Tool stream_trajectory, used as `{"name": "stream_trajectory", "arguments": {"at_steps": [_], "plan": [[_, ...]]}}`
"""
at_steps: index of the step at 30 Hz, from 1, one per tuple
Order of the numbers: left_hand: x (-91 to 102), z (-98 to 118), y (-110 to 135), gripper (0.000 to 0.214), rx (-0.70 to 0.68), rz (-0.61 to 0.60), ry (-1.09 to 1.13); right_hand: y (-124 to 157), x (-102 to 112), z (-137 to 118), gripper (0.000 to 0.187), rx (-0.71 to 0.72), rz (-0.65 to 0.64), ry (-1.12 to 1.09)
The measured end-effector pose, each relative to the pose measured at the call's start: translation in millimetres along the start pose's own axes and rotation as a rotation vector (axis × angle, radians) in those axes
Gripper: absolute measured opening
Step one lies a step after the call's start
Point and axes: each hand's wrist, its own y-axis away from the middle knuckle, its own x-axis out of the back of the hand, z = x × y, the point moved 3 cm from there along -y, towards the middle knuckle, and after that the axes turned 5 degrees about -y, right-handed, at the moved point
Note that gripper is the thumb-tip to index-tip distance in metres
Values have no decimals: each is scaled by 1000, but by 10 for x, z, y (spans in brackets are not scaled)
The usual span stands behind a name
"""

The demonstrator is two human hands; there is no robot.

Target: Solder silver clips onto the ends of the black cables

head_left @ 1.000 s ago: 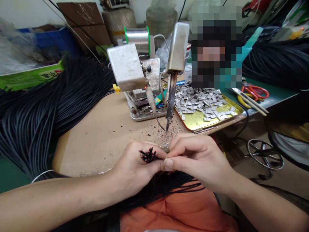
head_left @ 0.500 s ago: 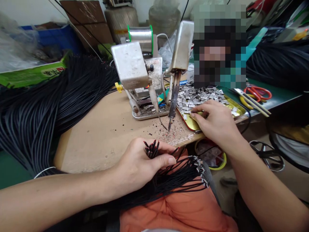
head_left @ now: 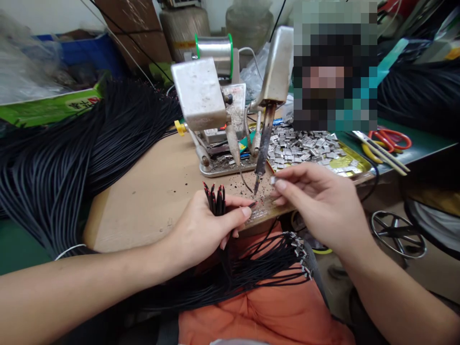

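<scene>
My left hand [head_left: 215, 230] is closed round a bunch of black cables [head_left: 216, 200] with red wire tips, one cable end pinched out between thumb and forefinger towards the right. Between the thumb and fingers of my right hand [head_left: 312, 201] is a small metal connector [head_left: 273, 180]. The soldering iron [head_left: 264, 143] points down from its stand just left of that connector, with a solder wire [head_left: 245, 181] fed close to its tip. Across my lap lie black cables [head_left: 251, 268] whose ends carry metal connectors [head_left: 299, 249].
A yellow tray [head_left: 354, 165] heaped with metal connectors stands behind my right hand. Scissors [head_left: 390, 139] and tweezers [head_left: 386, 155] lie right of it. A thick cable bundle [head_left: 108, 129] covers the left side. A solder spool [head_left: 214, 52] sits behind the soldering stand [head_left: 199, 93]. Another person is opposite.
My right hand has come away from the tray towards the iron's tip, now with a metal connector in its fingers. My left hand has shifted slightly up and left, its cable bunch more upright.
</scene>
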Motion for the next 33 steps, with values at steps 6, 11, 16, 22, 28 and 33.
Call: {"name": "stream_trajectory", "arguments": {"at_steps": [6, 11, 16, 22, 28, 33], "plan": [[19, -38, -57, 30, -5, -26, 87, 107, -193, 121, 19, -207, -104, -245], [14, -49, -70, 27, -25, -21, 126, 124, -249, 151, 21, -183, -90, -329], [12, -44, -74, 20, -25, -10, 163, 135, -284, 171, 21, -188, -105, -349], [22, -29, -79, 21, -13, 17, 206, 130, -287, 167, 21, -176, -101, -362], [18, -22, -78, 19, -4, 17, 227, 137, -297, 161, 17, -156, -101, -395], [21, -22, -75, 18, -7, 7, 234, 139, -296, 161, 17, -151, -98, -389]]}}
